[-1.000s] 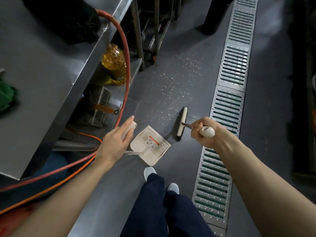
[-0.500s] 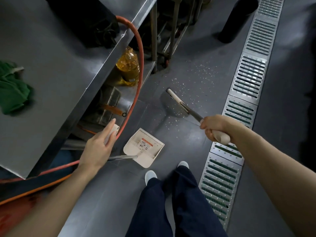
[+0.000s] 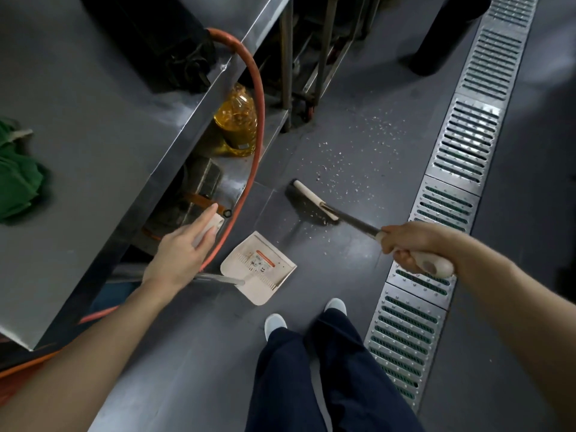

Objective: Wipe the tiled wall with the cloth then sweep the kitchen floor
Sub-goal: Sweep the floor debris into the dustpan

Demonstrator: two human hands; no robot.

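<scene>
Two hands engaged: broom (image 3: 314,201) handle clenched by right hand (image 3: 411,244), dustpan (image 3: 258,268) handle gripped by left hand (image 3: 182,251). Broom head, raised a moment ago, now lowered at frame centre behind scattered crumbs (image 3: 358,151); sweeping stroke judged begun. Green cloth (image 3: 18,182) left on counter (image 3: 93,126), far left.

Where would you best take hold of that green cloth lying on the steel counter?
Probably from above, pinching the bunched, raised folds of the green cloth. It lies crumpled in a loose heap on the flat steel counter, with no handle or stiff edge, so the upstanding creases give the fingers most to close on.
</scene>
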